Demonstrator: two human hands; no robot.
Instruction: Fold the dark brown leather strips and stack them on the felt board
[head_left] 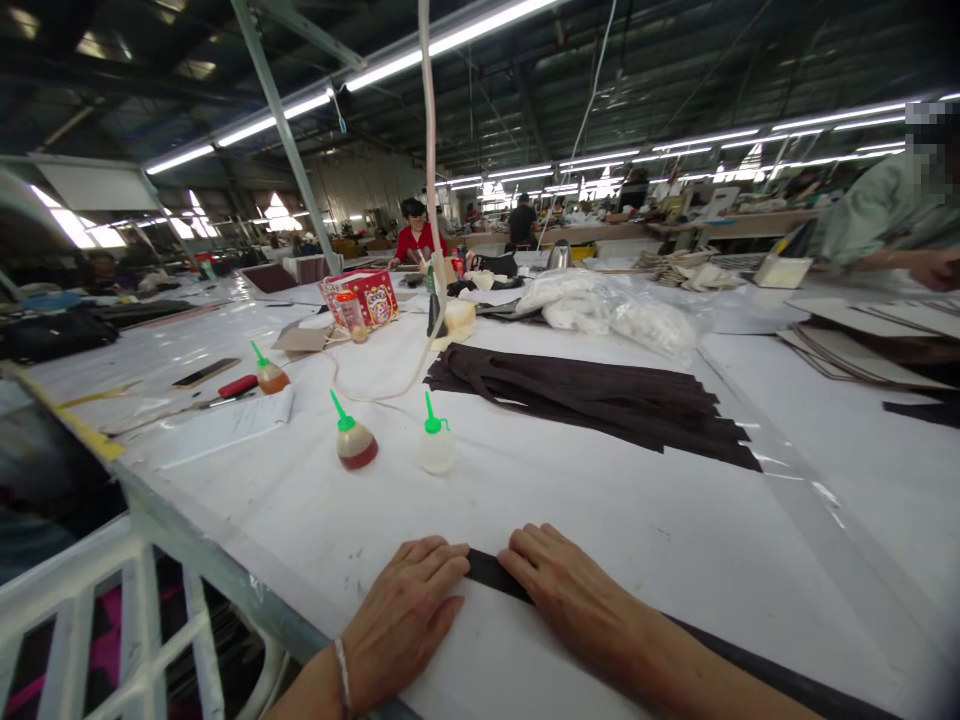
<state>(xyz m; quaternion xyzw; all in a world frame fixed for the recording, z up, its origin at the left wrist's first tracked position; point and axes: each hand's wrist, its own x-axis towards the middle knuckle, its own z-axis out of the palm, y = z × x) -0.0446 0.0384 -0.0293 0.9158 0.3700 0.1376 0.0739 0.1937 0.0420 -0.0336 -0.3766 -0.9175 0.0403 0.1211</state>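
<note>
A long dark strip (496, 576), of leather or cloth, lies across the white tabletop and runs off toward the lower right. At its near-left end, my left hand (409, 612) is closed, fingertips pressed together on the strip. My right hand (574, 595) grips the same strip a short way to the right, its fingers curled over it, and the forearm covers part of its length. Beyond the hands stand two squeeze bottles with green spouts: one with reddish-brown liquid (356, 447), one whitish (437, 452). A pile of similar dark strips (592, 400) lies farther back.
A third green-spouted bottle (271, 376), a phone (207, 373) and a red-handled tool (238, 386) lie at left. Behind are a red box (375, 296) and clear plastic bags (607, 310). A white plastic crate (142, 620) stands beside the table edge. A co-worker's sleeve (862, 225) shows at right.
</note>
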